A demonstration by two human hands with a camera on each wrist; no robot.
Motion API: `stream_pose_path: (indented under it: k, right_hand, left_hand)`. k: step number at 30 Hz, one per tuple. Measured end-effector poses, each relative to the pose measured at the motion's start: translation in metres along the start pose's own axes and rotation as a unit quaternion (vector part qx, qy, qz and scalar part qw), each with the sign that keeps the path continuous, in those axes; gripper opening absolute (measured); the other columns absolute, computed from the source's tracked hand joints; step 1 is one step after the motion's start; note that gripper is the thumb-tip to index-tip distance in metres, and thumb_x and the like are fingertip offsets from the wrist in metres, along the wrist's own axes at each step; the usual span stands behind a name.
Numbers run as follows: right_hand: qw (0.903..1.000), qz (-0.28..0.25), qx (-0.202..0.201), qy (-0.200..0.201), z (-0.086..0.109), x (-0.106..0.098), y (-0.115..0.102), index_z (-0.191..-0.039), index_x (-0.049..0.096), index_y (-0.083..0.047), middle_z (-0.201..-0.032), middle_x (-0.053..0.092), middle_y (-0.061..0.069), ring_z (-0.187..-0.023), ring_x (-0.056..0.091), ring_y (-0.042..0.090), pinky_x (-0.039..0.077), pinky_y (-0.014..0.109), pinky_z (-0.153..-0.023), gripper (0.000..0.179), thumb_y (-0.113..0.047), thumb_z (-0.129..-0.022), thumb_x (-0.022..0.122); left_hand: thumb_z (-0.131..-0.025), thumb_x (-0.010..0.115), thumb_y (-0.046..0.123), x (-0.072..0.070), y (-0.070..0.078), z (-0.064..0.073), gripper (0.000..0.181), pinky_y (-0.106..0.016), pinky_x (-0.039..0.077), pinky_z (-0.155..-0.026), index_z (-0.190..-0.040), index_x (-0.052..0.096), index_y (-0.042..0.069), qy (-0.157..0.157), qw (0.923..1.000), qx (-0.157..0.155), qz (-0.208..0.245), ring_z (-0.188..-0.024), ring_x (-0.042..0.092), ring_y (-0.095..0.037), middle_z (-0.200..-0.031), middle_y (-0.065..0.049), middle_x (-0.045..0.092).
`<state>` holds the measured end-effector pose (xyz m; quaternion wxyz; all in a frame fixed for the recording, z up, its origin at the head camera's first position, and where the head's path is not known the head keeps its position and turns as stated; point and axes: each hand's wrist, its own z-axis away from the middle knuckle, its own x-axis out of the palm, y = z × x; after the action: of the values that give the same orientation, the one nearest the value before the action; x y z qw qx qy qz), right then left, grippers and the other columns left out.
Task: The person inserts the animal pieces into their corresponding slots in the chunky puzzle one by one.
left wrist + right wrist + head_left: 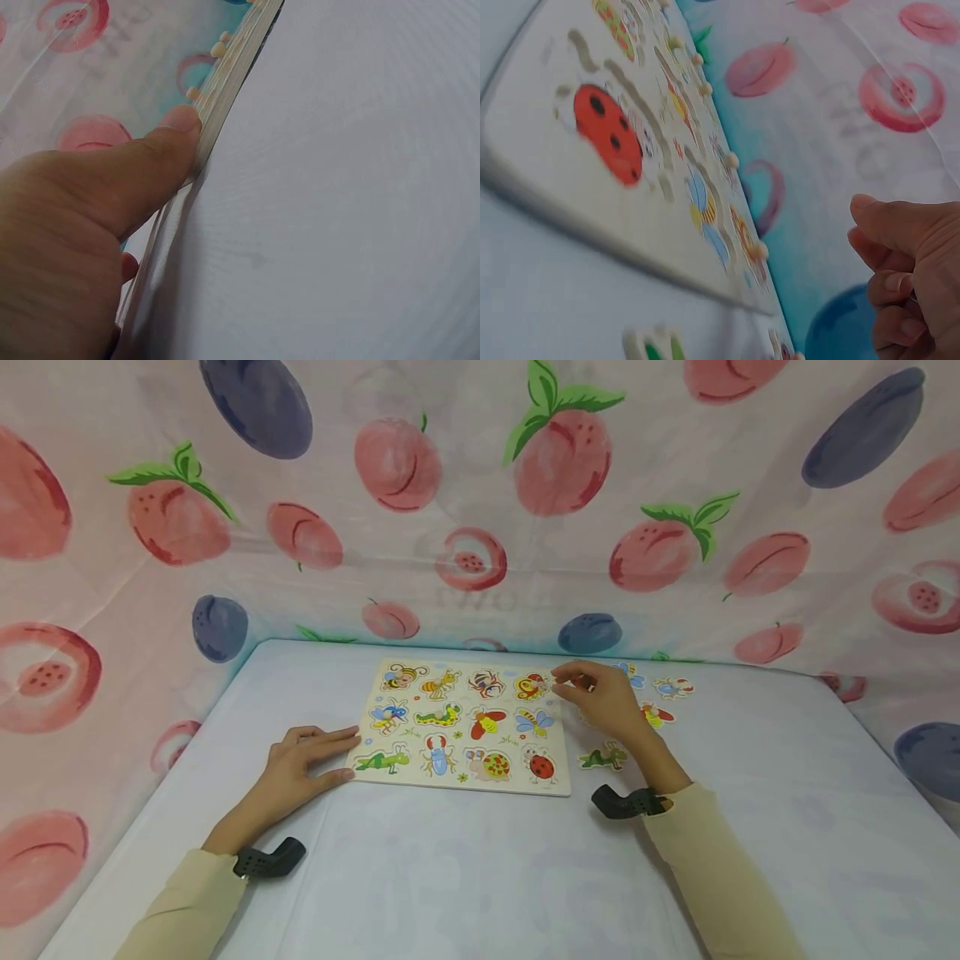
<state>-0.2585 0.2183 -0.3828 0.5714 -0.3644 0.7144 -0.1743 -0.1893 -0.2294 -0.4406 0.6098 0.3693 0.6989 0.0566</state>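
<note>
A pale wooden puzzle board (459,785) with insect pictures in rows lies on the table. My left hand (307,764) rests at its left edge, fingers and thumb fairly straight; in the left wrist view the thumb (161,146) touches the board's edge. Beside the upper right corner, my right hand (603,697) is near a butterfly piece (531,687). Its fingers are loosely bent, with nothing visible between thumb and forefinger in the right wrist view. Small knobs (759,250) stand up from some board pieces. The ladybug picture (609,135) shows at the lower right.
Right of the board lie loose pieces: a green grasshopper (603,756), a red-winged bug (657,715), a blue beetle (674,687) and a blue-winged insect (632,674) partly behind the right hand. A fruit-patterned cloth (525,585) hangs behind the white table (465,877).
</note>
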Motion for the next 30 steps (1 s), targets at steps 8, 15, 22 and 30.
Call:
stream_pose_path:
  k: [8,15,22,30]
  right_hand:
    - [0.9997,0.019,-0.010,0.015,0.020,-0.032,0.025,-0.108,0.071,-0.010,-0.094,0.069,0.002,-0.067,0.052,0.020,0.038,0.027,-0.049,0.024,-0.024,-0.088,0.071]
    - [0.9993,0.021,0.015,0.027,0.033,-0.059,0.046,-0.110,0.070,-0.007,-0.091,0.070,0.006,-0.064,0.056,0.027,0.043,0.026,-0.048,0.031,-0.028,-0.087,0.072]
    - [0.9967,0.036,0.059,0.043,0.047,-0.078,0.068,-0.112,0.069,-0.009,-0.091,0.068,0.003,-0.069,0.052,0.019,0.039,0.033,-0.053,0.035,-0.033,-0.087,0.071]
    - [0.9943,0.041,0.087,0.046,0.053,-0.083,0.087,-0.110,0.070,-0.010,-0.107,0.066,0.006,-0.078,0.049,0.019,0.038,0.024,-0.058,0.034,-0.036,-0.087,0.070]
  left_hand:
    - [-0.085,0.073,0.032,0.000,0.000,0.000,0.051,-0.049,0.021,-0.082,-0.131,0.060,0.017,-0.003,1.0000,-0.006,-0.001,-0.120,0.035,-0.033,-0.141,0.000,0.050]
    - [-0.085,0.073,0.033,0.000,0.000,0.000,0.051,-0.049,0.021,-0.082,-0.131,0.060,0.017,-0.002,1.0000,-0.005,-0.002,-0.120,0.035,-0.032,-0.141,0.000,0.050]
    - [-0.085,0.073,0.033,0.000,0.002,-0.001,0.051,-0.049,0.021,-0.083,-0.132,0.060,0.016,-0.006,1.0000,-0.007,-0.001,-0.120,0.035,-0.032,-0.141,-0.001,0.050]
    - [-0.086,0.072,0.033,-0.002,0.003,0.000,0.051,-0.052,0.021,-0.085,-0.132,0.060,0.014,-0.006,1.0000,-0.005,0.003,-0.122,0.033,-0.033,-0.142,-0.003,0.049]
